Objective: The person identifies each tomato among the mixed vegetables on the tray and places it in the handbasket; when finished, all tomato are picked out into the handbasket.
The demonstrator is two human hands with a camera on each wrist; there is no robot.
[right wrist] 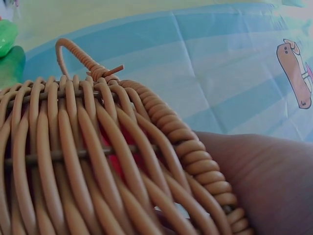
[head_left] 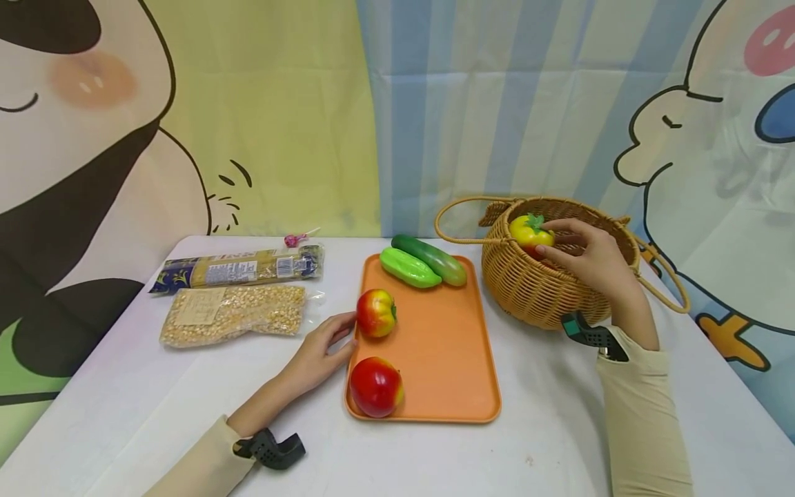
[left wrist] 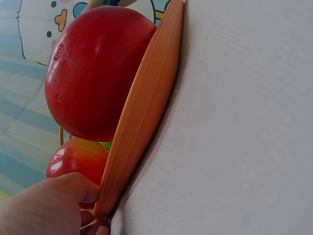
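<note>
My right hand [head_left: 586,255] reaches over the rim of a wicker basket [head_left: 534,297] and pinches a yellow-and-red toy tomato [head_left: 528,231] with green leaves at the basket's opening. In the right wrist view the basket weave hides the fingers. My left hand [head_left: 323,348] holds the left edge of an orange tray [head_left: 441,345]; the left wrist view has the thumb [left wrist: 80,188] at its rim. Beside those fingers, a red-and-yellow toy apple [head_left: 376,313] lies on the tray. Nearer me sits a larger red toy apple [head_left: 375,386].
Two green toy cucumber-like vegetables [head_left: 428,259] lie at the tray's far end. Left of the tray are a bag of corn kernels [head_left: 239,314], a long pack of noodles [head_left: 248,269] and a wrapped lollipop [head_left: 295,239]. The basket's handles [head_left: 468,200] stick out sideways.
</note>
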